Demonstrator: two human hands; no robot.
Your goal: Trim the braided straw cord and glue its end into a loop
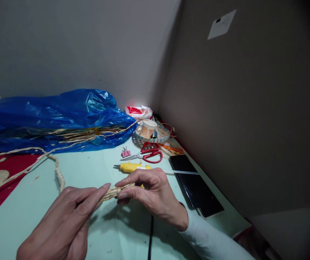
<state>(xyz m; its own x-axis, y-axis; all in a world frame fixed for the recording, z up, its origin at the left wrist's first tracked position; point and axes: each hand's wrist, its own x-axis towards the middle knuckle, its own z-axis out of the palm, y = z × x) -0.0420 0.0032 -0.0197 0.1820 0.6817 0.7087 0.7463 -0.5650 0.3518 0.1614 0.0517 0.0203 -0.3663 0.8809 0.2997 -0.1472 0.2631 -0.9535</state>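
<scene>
A short piece of braided straw cord [111,194], pale and flat, is stretched between my two hands above the pale green table. My left hand [65,220] pinches its left end between thumb and fingers. At the other end, the thumb and fingers of my right hand [149,191] are closed on it, hiding part of the piece. Just behind my right hand lies a yellow glue gun [132,167], its tip pointing left. A long straw rope [59,171] runs from the left and ends near my left hand.
Red-handled scissors [151,153], a pink binder clip [126,152] and a basket [163,135] holding a paper cup [149,129] stand behind. A black tablet [195,186] lies right. A blue plastic bag [90,104] with straw fills the back left. A black cable [151,234] runs frontward.
</scene>
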